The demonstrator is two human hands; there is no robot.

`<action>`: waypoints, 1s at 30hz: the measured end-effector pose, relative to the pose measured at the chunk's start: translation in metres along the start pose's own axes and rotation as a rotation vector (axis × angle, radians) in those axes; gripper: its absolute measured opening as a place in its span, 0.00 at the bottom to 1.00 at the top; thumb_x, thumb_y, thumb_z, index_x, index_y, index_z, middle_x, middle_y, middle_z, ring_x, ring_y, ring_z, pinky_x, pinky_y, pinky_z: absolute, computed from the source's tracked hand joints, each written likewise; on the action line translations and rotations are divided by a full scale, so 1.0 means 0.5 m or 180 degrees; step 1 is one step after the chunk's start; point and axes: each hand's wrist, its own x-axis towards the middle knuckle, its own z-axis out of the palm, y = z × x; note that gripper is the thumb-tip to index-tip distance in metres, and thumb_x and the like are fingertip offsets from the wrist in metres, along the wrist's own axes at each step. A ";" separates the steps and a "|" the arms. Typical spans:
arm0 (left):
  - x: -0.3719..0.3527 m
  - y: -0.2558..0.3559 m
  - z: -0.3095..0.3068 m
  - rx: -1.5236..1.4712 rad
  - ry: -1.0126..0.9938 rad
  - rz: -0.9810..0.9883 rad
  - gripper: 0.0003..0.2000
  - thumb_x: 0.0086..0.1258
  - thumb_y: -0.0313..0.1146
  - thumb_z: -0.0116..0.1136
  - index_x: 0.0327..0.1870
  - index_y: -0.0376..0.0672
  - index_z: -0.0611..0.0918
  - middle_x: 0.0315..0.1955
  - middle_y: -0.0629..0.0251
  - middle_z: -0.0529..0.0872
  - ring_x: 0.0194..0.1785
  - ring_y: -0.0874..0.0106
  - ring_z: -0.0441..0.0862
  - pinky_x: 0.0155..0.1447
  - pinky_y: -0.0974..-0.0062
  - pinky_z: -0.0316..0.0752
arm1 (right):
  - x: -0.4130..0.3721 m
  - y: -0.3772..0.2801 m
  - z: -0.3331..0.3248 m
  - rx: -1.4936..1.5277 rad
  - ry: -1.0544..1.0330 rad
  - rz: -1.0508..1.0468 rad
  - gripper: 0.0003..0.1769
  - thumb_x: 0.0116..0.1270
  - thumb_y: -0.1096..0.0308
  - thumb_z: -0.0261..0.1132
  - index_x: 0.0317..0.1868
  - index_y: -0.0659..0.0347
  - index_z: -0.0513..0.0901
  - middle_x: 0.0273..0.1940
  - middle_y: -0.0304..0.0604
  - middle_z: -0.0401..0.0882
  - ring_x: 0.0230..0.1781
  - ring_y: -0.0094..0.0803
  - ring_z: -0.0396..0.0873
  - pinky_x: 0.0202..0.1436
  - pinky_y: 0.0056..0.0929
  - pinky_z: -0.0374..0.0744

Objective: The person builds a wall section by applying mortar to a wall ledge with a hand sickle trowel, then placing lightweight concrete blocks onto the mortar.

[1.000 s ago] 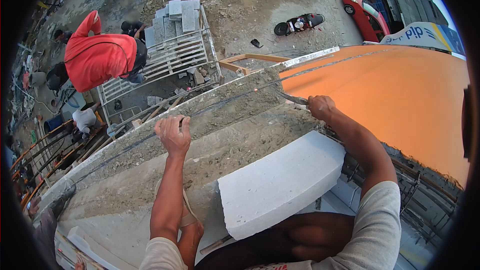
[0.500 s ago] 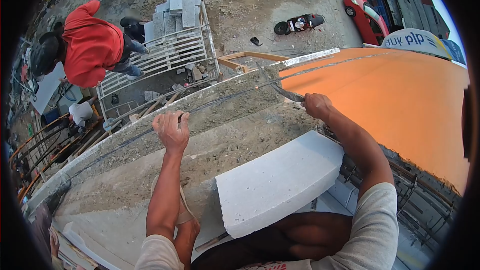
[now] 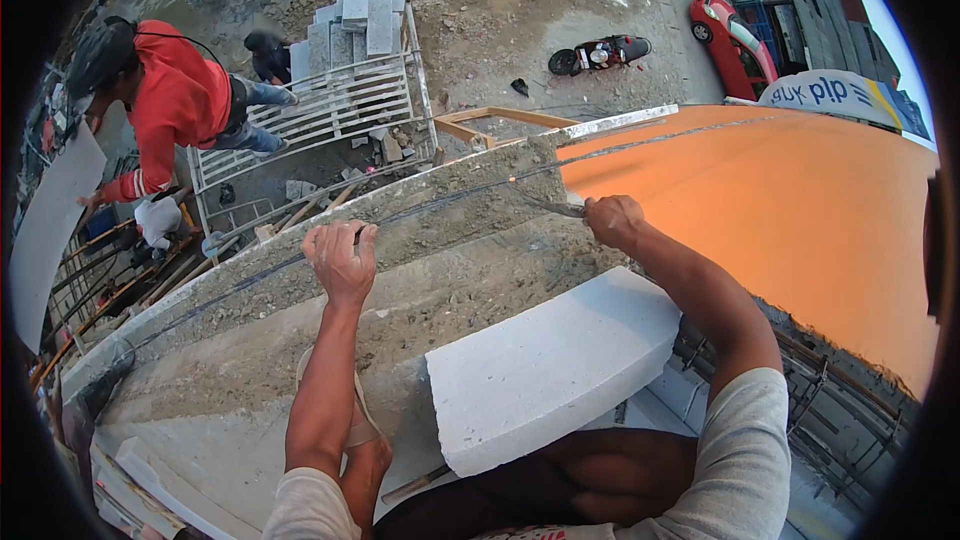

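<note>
My right hand (image 3: 613, 222) is closed round the handle of a curved blade tool (image 3: 550, 204), whose blade lies low over the rough concrete ledge (image 3: 470, 202). Left of it, my left hand (image 3: 341, 258) rests at the ledge beside the dark cable (image 3: 400, 214); its fingers are bent round a small dark thing at the fingertips, too small to name. A white block (image 3: 550, 370) sits between my arms, near my legs.
On a slatted platform (image 3: 330, 100) below stand a person in red (image 3: 185, 90) with a pale panel (image 3: 55, 220), and stacked blocks (image 3: 380, 25). An orange surface (image 3: 760, 210) slopes at right; steel bars (image 3: 810, 390) run below it. A motorcycle (image 3: 600, 55) and red car (image 3: 735, 45) are beyond.
My right hand has moved slightly left and down, with the blade now lower against the concrete. The person in red has turned and holds the pale panel farther out. My left hand has hardly moved.
</note>
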 end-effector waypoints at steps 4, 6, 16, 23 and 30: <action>0.006 -0.004 0.000 0.0053 0.0072 0.0070 0.09 0.69 0.41 0.64 0.35 0.46 0.82 0.30 0.67 0.82 0.40 0.63 0.78 0.62 0.58 0.61 | -0.025 -0.037 -0.041 0.0402 0.0286 -0.0087 0.17 0.76 0.57 0.53 0.47 0.64 0.76 0.36 0.54 0.87 0.41 0.53 0.85 0.45 0.50 0.81; 0.002 -0.002 -0.003 0.0051 0.0059 0.0099 0.09 0.69 0.41 0.64 0.35 0.46 0.82 0.30 0.67 0.82 0.40 0.63 0.78 0.62 0.58 0.61 | -0.026 -0.029 -0.014 0.0393 0.0125 -0.0191 0.17 0.75 0.57 0.54 0.47 0.64 0.77 0.36 0.54 0.87 0.41 0.52 0.85 0.43 0.49 0.81; 0.006 -0.002 0.001 -0.0041 0.0043 0.0016 0.09 0.69 0.41 0.64 0.35 0.46 0.83 0.30 0.67 0.82 0.40 0.63 0.78 0.61 0.59 0.61 | -0.020 -0.044 -0.081 0.0614 0.0215 0.0135 0.18 0.76 0.55 0.52 0.48 0.63 0.79 0.38 0.56 0.86 0.42 0.52 0.85 0.44 0.51 0.80; 0.007 0.005 -0.016 -0.0057 -0.0038 0.0057 0.08 0.68 0.39 0.65 0.35 0.45 0.83 0.31 0.67 0.83 0.41 0.62 0.78 0.61 0.60 0.61 | 0.034 -0.010 0.059 -0.0188 -0.0443 -0.0386 0.21 0.76 0.54 0.53 0.52 0.67 0.76 0.36 0.58 0.86 0.45 0.53 0.85 0.46 0.50 0.80; -0.001 0.002 -0.009 -0.0029 -0.0077 -0.0057 0.08 0.68 0.39 0.64 0.35 0.45 0.83 0.31 0.66 0.82 0.42 0.63 0.79 0.62 0.59 0.61 | -0.016 -0.072 -0.073 0.0510 0.0295 -0.0167 0.18 0.76 0.55 0.54 0.48 0.63 0.75 0.33 0.57 0.86 0.37 0.53 0.86 0.43 0.51 0.81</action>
